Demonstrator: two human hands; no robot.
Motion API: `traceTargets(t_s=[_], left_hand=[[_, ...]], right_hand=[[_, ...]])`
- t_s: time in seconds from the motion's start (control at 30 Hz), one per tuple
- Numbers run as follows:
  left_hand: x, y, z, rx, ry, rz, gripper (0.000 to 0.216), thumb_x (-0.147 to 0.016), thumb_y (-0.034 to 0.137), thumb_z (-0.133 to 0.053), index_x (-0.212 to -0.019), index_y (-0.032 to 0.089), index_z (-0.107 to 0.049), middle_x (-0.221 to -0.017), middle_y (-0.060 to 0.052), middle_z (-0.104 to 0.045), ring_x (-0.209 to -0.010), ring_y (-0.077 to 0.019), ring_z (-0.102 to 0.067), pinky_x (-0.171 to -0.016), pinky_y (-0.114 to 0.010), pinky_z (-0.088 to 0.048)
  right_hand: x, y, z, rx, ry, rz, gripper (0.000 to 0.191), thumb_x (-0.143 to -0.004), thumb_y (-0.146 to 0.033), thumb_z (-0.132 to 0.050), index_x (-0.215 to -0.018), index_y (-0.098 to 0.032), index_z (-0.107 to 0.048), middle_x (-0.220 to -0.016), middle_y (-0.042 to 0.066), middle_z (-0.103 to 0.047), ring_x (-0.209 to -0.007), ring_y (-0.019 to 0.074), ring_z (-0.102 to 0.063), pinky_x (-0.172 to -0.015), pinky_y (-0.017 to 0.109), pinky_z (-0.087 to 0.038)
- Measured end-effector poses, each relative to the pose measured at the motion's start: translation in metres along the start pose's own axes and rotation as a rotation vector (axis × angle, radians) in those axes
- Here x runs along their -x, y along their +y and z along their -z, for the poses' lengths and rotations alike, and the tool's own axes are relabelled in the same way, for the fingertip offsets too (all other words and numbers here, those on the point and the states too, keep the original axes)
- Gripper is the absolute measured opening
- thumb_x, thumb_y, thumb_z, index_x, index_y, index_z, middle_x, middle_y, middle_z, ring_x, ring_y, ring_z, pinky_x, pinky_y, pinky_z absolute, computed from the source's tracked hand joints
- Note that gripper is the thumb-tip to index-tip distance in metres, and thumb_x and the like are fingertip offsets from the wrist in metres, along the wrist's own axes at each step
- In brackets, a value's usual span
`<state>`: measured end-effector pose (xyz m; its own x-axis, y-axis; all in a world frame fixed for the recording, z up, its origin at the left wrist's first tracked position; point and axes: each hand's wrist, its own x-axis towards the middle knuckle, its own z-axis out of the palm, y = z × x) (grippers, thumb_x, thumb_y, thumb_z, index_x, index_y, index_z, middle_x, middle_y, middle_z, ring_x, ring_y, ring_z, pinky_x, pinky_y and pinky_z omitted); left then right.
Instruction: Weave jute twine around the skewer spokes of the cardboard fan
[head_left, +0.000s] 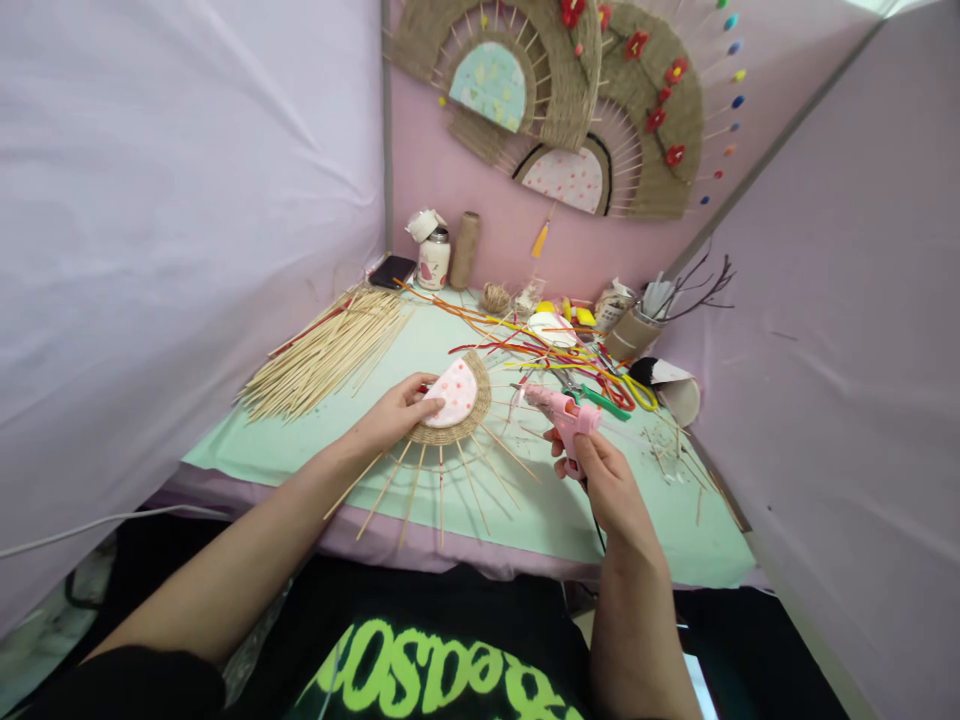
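Note:
A half-round craft fan point(454, 402) lies on the pale green table point(285, 445): a pink dotted centre, a band of wound twine, and bamboo sticks spreading toward me. My left hand point(396, 412) presses on its left side, fingers curled over the pink centre and twine. My right hand point(600, 478) grips the handle of a pink glue gun point(561, 410), whose nozzle points left toward the fan's right edge, a short way off it.
A heap of bamboo sticks point(322, 350) lies at the left. Coloured strips, scissors point(611, 392), a twine ball point(495, 297), jars and a twine spool point(465, 250) crowd the back and right. Finished fans point(570, 100) hang on the pink wall. White cloth walls stand on both sides.

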<state>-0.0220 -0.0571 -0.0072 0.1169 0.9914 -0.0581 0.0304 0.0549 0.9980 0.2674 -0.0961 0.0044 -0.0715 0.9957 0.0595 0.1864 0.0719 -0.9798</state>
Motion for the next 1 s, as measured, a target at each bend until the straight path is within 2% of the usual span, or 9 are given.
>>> traceTargets(t_s=[1.0], left_hand=[[-0.0006, -0.0023, 0.002, 0.024, -0.031, -0.017, 0.05, -0.069, 0.042, -0.07, -0.11, 0.018, -0.056, -0.077, 0.001, -0.063, -0.059, -0.0121, -0.056, -0.053, -0.022, -0.037]], right_hand=[[-0.0012, 0.0066, 0.0003, 0.032, 0.013, 0.024, 0.038, -0.088, -0.054, -0.049, -0.09, -0.018, -0.064, -0.077, 0.004, -0.058, -0.063, 0.0132, -0.05, -0.06, 0.027, -0.041]])
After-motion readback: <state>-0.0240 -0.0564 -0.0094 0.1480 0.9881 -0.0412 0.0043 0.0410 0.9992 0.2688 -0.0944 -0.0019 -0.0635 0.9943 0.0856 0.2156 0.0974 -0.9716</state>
